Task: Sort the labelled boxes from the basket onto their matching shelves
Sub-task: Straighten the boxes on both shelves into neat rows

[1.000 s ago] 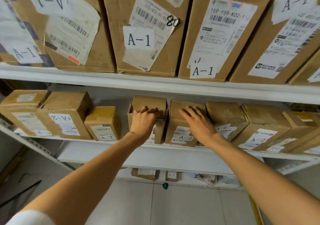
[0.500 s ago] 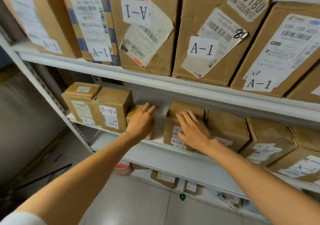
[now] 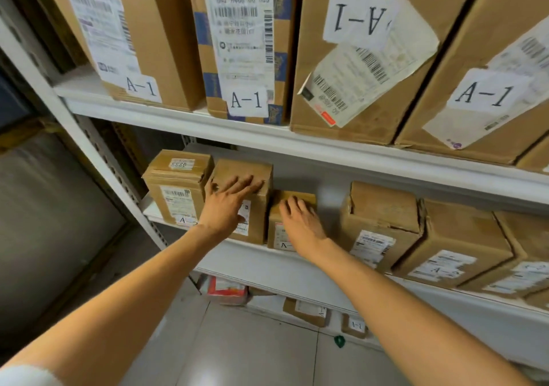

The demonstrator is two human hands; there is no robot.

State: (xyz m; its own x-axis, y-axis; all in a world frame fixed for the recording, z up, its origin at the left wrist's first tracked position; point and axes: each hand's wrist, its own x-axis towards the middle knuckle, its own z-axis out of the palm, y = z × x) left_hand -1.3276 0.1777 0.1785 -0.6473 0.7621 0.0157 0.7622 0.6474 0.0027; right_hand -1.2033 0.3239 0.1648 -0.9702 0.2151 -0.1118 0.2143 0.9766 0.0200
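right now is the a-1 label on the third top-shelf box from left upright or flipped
Flipped: the A-1 label on that box reads upside down, with the 1 left of the A.

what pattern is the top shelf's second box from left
Blue and tan checked cardboard box, head view.

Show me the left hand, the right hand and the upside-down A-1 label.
left hand [image 3: 223, 210]: head view, back of the hand.
right hand [image 3: 301, 223]: head view, back of the hand.
upside-down A-1 label [image 3: 358, 17]: head view, middle of the paper.
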